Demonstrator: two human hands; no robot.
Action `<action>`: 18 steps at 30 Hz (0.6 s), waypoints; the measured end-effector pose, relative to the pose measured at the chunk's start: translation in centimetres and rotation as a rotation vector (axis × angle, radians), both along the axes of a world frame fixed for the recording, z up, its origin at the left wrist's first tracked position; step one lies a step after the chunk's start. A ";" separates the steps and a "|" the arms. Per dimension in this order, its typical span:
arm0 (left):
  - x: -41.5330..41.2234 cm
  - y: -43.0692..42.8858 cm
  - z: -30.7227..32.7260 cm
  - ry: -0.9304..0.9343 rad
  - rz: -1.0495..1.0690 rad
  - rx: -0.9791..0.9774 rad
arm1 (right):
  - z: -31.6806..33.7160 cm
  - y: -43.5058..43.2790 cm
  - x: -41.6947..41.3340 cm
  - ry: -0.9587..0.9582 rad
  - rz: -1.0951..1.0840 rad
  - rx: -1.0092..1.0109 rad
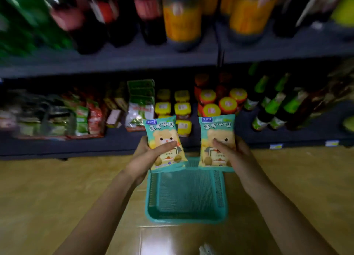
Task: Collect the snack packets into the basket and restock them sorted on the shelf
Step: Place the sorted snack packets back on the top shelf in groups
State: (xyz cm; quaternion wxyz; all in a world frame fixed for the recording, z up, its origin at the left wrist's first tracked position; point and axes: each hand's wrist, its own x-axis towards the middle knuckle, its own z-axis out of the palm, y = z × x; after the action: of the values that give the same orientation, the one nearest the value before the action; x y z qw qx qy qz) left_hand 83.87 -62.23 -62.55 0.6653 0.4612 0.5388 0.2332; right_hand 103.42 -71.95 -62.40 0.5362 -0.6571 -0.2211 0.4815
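Left hand [146,156] grips left packet [162,131]; right hand [234,153], right packet [216,128].

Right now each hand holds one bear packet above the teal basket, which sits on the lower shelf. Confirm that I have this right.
Wrong in one respect: the teal basket sits on the floor in front of the lower shelf, not on it, as the head view shows. The rest stands: the left hand holds the left packet and the right hand the right packet, both above the basket.
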 end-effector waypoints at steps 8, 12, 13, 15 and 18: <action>-3.4 -0.3 34.0 -0.054 0.073 0.164 | 32.7 1.3 -2.2 -0.044 0.116 0.159; -5.0 -0.5 46.0 -0.091 0.101 0.264 | 44.3 1.7 -3.5 -0.046 0.166 0.255; -5.6 -0.7 48.1 -0.089 0.110 0.298 | 46.4 1.7 -3.8 -0.054 0.178 0.276; -6.8 -0.6 51.7 -0.091 0.122 0.347 | 49.8 1.7 -4.5 -0.086 0.194 0.303; -8.7 -0.3 55.5 -0.139 0.153 0.296 | 53.1 2.4 -5.8 -0.058 0.203 0.327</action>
State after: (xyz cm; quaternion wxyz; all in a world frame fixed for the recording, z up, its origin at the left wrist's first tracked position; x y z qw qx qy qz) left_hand 75.16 -62.54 -7.03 0.6060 0.4947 0.4848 0.3912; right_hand 97.59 -69.52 -9.34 0.5779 -0.5491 -0.3770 0.4715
